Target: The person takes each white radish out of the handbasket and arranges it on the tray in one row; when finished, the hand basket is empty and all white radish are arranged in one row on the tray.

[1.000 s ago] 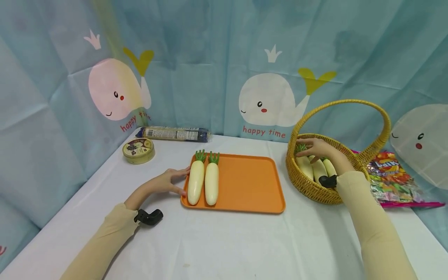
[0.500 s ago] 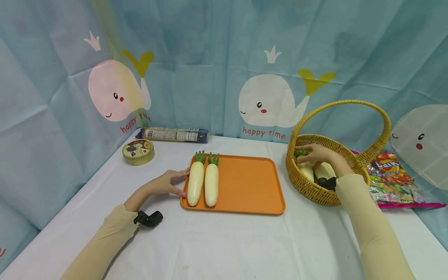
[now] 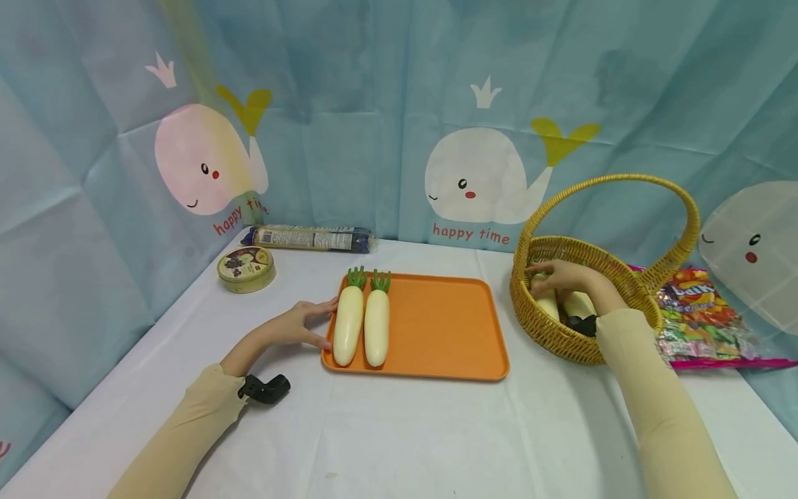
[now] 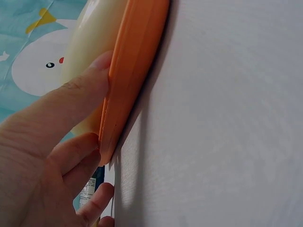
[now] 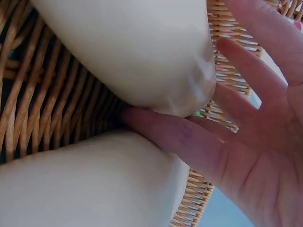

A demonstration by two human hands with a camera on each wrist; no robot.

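Observation:
In the head view, two white radishes with green tops lie side by side at the left end of an orange tray. My left hand touches the tray's left rim, thumb and forefinger spread apart; the left wrist view has its thumb against the rim. At the right, my right hand reaches into a wicker basket of more radishes. The right wrist view shows its thumb wedged between two of them, fingers round the far side of the upper radish. Their leaves are mostly hidden.
The basket's tall handle arches above my right hand. Behind it lies a bag of sweets. A round tin and a long wrapped packet sit at the back left of the white-covered table, before a blue curtain.
Within the basket, my right hand has shifted slightly lower and now covers the green leaves and one radish that showed a second ago. My left hand has stayed at the tray rim.

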